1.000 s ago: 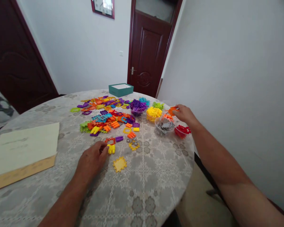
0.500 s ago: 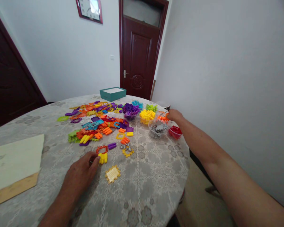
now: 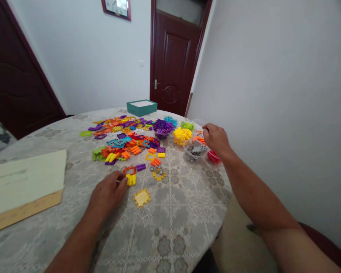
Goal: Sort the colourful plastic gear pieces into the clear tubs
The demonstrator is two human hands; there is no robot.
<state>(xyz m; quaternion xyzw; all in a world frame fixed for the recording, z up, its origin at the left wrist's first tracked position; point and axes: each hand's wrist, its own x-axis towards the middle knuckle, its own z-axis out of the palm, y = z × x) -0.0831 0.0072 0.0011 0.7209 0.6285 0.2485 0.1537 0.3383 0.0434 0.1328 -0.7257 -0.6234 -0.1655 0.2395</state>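
Note:
My left hand (image 3: 109, 192) rests on the tablecloth with its fingers curled, fingertips against a small group of yellow peg-like plastic pieces (image 3: 131, 179). Whatever lies between its thumb and fingers is too small to make out. Beside it are a red-orange toothed frame (image 3: 129, 170), a purple piece (image 3: 141, 167) and a yellow toothed frame with a pale, ribbed filling (image 3: 142, 198). My right hand (image 3: 216, 139) is stretched far forward, fingers closed, at the bowl of orange pieces (image 3: 199, 139). Its fingertips are partly hidden, so their contents cannot be told.
Clear bowls hold grey pieces (image 3: 195, 149), yellow pieces (image 3: 182, 134), purple pieces (image 3: 162, 127) and red pieces (image 3: 214, 157). Mixed toothed plates (image 3: 119, 142) lie heaped mid-table. A green box (image 3: 142, 109) stands behind; a paper sheet (image 3: 28, 178) lies left.
The camera view has shifted, so the table's things appear slightly right and higher. My right hand has lifted slightly from the orange pieces. My left hand stays by the yellow pieces.

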